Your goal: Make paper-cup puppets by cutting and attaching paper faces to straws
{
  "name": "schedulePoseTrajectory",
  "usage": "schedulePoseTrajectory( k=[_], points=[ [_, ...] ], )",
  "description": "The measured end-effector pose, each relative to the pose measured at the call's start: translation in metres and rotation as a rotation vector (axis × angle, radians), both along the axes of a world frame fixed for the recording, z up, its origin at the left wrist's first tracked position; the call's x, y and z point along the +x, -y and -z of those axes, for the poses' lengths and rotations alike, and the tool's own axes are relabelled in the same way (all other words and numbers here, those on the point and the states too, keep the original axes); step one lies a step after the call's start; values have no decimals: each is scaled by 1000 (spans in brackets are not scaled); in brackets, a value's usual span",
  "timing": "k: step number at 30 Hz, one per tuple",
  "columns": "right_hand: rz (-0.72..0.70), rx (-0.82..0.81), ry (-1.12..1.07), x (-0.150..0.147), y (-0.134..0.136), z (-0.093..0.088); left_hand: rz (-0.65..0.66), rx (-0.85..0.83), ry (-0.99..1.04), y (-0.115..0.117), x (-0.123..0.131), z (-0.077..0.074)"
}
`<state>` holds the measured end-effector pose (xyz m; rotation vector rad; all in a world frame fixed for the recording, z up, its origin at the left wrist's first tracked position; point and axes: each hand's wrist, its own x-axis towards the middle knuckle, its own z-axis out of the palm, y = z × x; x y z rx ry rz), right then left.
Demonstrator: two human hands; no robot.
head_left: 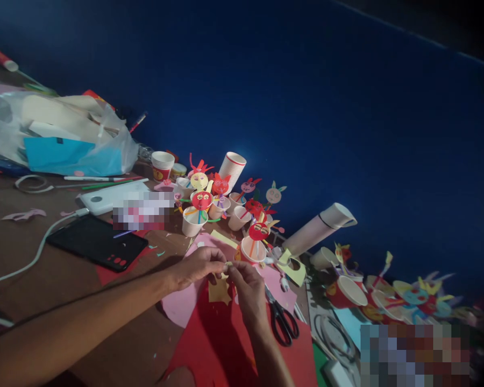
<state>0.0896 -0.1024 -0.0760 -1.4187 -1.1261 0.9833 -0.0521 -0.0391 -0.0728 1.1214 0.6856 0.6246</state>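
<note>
My left hand (199, 269) and my right hand (248, 293) meet over the paper, both with fingertips pinched together. Between them is a small pale yellow paper piece (227, 269), mostly covered by the fingers. Just below lies a yellow paper scrap (218, 292) with a jagged, pointed edge. Under the hands is a sheet of red paper (205, 344), partly over pink paper (177, 309). Black-handled scissors (284, 321) rest to the right of my right hand. A paper cup (253, 251) with a red paper face (258, 231) stands just beyond the hands.
Several cups with paper faces stand behind, near stacked cups (232, 169) and a white flask (320, 228). On the left are a black phone case (99, 242), a power bank (113, 198) with a cable, and a stuffed plastic bag (123, 142). More decorated cups (349, 293) sit at right.
</note>
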Motion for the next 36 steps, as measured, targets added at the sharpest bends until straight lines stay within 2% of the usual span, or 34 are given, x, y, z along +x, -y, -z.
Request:
schedulePoseTrajectory(
  k=[6, 11, 20, 25, 29, 33, 36],
  points=[
    [-8, 7, 10, -1, -1, 1, -10, 74, -31, -2, 1, 7],
    [0, 23, 60, 0, 0, -1, 34, 95, -61, -2, 2, 7],
    [-11, 53, 238, -1, 4, -13, 19, 122, -2, -4, 3, 11],
    [41, 37, 192, 3, 4, -14, -4, 106, 18, -6, 0, 7],
    [76, 99, 293, 15, 2, -19, -88, 77, 49, -9, -1, 3],
    [15, 56, 471, 30, 4, -27, -132, -3, 66, -10, -3, -1],
    [-36, 20, 543, 44, 12, -26, -147, -78, 94, -11, -6, -4]
  ],
)
